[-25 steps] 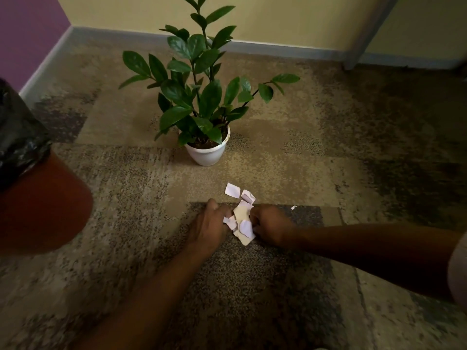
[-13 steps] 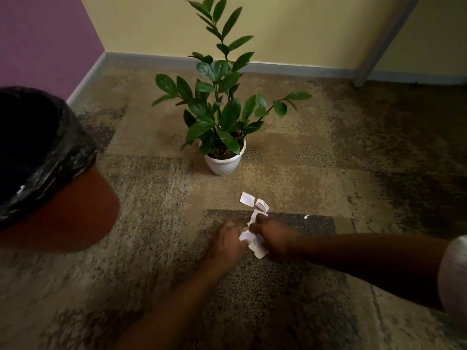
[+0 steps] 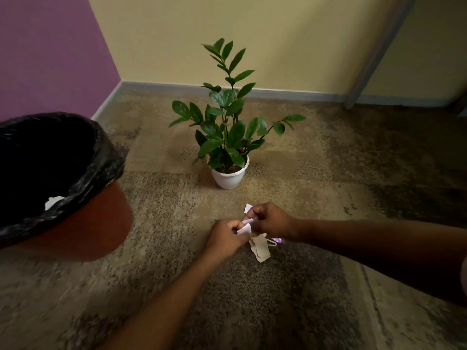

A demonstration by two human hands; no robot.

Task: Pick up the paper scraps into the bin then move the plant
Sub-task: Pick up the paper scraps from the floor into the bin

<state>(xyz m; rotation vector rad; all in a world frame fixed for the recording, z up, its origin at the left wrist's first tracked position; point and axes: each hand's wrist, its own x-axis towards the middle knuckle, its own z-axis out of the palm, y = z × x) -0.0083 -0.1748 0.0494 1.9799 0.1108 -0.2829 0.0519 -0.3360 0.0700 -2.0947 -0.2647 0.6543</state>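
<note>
Both my hands have lifted off the carpet (image 3: 161, 248), left hand (image 3: 225, 237) and right hand (image 3: 270, 221) pinching paper scraps (image 3: 260, 246) near the plant (image 3: 227, 137); the bin (image 3: 83, 223), far left, holds one scrap (image 3: 53, 202).

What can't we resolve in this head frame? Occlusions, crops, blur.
- Bin: cut off by the left edge; its dark liner hides the inside apart from one pale scrap.
- Paper scraps: count unclear; left hand and right hand cover part of the bunch.
- Small object under the right hand: too small and dim to identify.
- Plant: soil hidden by leaves.
</note>
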